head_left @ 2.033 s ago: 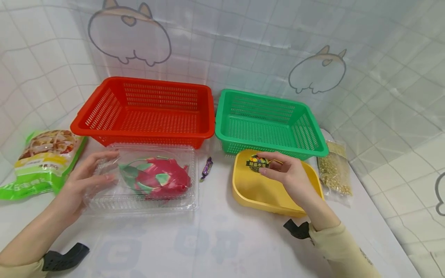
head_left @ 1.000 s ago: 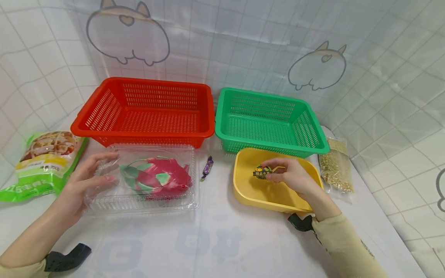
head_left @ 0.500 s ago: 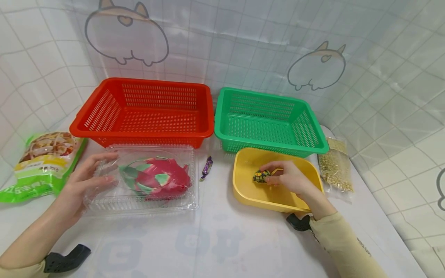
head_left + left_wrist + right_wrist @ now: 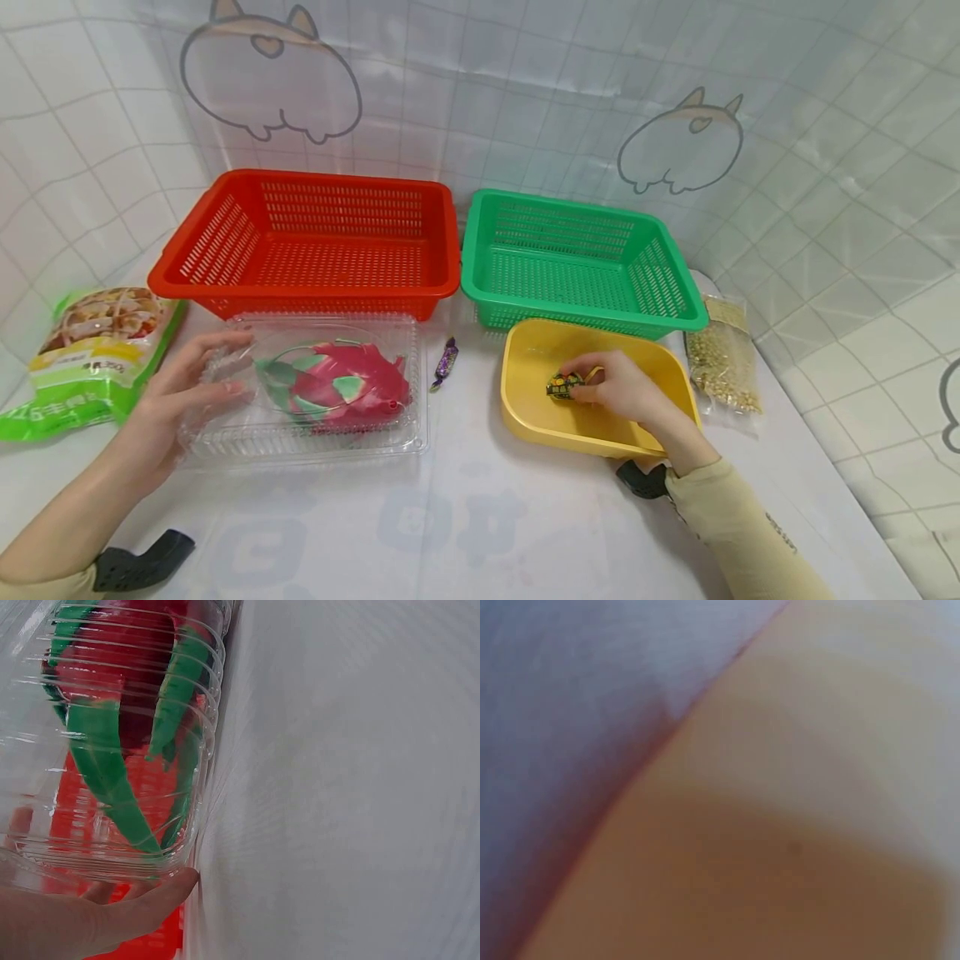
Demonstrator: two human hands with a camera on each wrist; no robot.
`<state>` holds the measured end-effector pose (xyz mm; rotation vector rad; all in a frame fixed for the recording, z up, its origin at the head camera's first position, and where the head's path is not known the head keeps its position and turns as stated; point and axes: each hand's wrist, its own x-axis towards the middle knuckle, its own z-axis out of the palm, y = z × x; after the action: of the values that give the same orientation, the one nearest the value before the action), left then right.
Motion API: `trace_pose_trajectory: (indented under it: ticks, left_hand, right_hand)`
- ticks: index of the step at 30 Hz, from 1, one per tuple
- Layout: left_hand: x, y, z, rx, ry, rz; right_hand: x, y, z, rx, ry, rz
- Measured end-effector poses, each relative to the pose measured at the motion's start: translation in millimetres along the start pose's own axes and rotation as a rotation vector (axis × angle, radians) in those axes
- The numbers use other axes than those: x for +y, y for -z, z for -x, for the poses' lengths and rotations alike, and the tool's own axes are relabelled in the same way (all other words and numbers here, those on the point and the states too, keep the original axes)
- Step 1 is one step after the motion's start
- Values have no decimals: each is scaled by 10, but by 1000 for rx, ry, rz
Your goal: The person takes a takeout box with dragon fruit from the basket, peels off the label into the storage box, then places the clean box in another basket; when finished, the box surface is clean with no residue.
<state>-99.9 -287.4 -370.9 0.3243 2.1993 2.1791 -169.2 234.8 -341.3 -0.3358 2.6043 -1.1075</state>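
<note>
My left hand [image 4: 168,400] grips the left end of a clear plastic box [image 4: 378,446]. Through its lid shows a pink dragon fruit [image 4: 360,383] with green leaf tips. In the left wrist view, thumb and fingers bend around the box's ribbed end [image 4: 112,855]. My right hand [image 4: 622,387] reaches down inside a yellow tray [image 4: 517,400], where thumb and fingers pinch a small black fruit label [image 4: 558,386] with coloured fruit print. A thin golden loop [image 4: 595,372] shows beside the label, partly behind the fingers. The right wrist view is too blurred and close to show the fingers.
Behind the box stands a red basket [image 4: 442,287], and behind the tray a green basket [image 4: 585,313]. A purple wrapped candy [image 4: 446,364] lies between box and tray. Far left is a green food bag [image 4: 97,350]; far right, a clear bag of pale grains [image 4: 723,358].
My right hand has lowered the fruit label from above the tray's far side into the tray, nearer to me. My left hand and the clear box have stayed in place.
</note>
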Motion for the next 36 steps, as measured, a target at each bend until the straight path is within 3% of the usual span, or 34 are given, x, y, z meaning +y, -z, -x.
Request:
trace_pose_trajectory:
  ticks: [7,36]
  left_hand:
    - [-3,4,1,-1,1,-1]
    - [-8,11,-2,-3,-12,-3]
  right_hand:
    - [5,-19,-5,9,0,153]
    - [22,-56,-9,30,4,263]
